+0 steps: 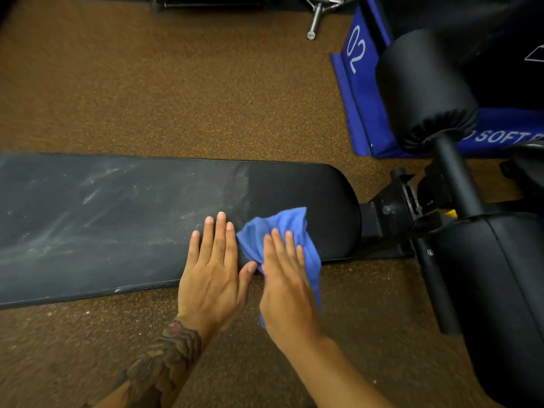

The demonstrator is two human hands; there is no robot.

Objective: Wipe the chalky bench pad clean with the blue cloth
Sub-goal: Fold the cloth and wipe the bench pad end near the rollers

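Note:
A long black bench pad runs across the view. White chalk smears cover its left and middle; its rounded right end looks dark and clean. A crumpled blue cloth lies on the pad near the front edge, partly hanging over it. My right hand presses flat on the cloth, fingers together. My left hand rests flat on the pad just left of the cloth, fingers spread, thumb touching the cloth's edge.
Brown speckled rubber floor surrounds the bench. The bench's black frame and roller pads stand at the right. A blue soft box marked 02 sits at the back right. A metal bar end lies at the top.

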